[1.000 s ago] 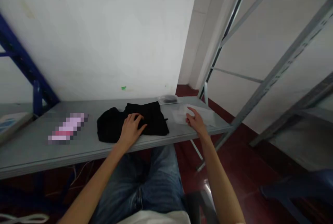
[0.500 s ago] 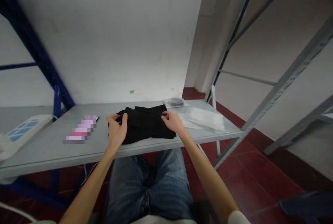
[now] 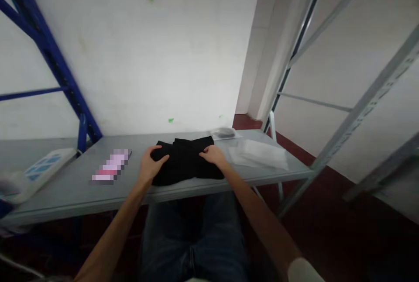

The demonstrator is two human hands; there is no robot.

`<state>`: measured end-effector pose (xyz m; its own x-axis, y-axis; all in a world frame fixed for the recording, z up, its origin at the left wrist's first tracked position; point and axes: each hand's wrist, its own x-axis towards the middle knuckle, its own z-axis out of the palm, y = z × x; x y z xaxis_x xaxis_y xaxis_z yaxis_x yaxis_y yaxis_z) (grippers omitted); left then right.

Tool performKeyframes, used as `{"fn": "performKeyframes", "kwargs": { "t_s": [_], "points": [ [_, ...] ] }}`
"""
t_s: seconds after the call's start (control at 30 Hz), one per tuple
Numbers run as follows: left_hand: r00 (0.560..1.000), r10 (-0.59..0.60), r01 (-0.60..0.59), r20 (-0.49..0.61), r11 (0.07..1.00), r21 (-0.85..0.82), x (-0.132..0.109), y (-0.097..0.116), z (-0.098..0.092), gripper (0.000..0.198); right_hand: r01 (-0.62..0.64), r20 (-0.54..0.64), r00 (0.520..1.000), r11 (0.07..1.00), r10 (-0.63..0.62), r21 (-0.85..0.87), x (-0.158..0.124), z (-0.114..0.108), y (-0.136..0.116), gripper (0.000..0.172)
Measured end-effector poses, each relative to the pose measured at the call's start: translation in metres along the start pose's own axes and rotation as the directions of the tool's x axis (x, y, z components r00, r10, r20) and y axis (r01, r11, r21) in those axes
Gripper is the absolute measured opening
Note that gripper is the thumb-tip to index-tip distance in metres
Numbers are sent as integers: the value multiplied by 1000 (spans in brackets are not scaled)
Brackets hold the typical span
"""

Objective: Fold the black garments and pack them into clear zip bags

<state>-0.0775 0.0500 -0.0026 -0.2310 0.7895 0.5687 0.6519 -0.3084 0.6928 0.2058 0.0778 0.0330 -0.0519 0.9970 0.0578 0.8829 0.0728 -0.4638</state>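
Left hand (image 3: 149,167) is curling over the left end of the black cloth (image 3: 186,166), grip unclear. Right hand (image 3: 212,156) is lying flat on its right side, fingers together. Cloth is sitting near the table (image 3: 98,199) front edge and could slide off if dragged. Plastic bag (image 3: 258,155) is lying beyond.
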Motion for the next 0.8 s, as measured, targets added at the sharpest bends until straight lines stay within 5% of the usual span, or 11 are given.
{"fn": "performKeyframes", "kwargs": {
  "t_s": [0.2,0.3,0.4,0.47,0.63,0.8],
  "points": [
    [995,-85,88,47,993,-78,-8,26,19,44,-69,-87,994,997,70,14,-8,-24,37,27],
    [997,68,-71,48,995,64,-19,43,28,42,-63,-90,994,998,61,-20,-12,-23,51,33],
    [949,236,-268,207,952,146,-23,56,36,37,-39,-87,995,999,39,-2,-13,-21,60,41],
    [924,236,-300,301,936,185,-22,61,40,33,-37,-74,997,999,39,35,-13,-21,63,42],
    [931,123,-219,345,941,256,-11,58,46,23,-14,-57,998,999,16,31,-10,-16,62,39],
    [968,-36,11,250,995,102,3,47,40,20,-41,-107,993,999,44,24,-7,-7,56,29]
  ]
}}
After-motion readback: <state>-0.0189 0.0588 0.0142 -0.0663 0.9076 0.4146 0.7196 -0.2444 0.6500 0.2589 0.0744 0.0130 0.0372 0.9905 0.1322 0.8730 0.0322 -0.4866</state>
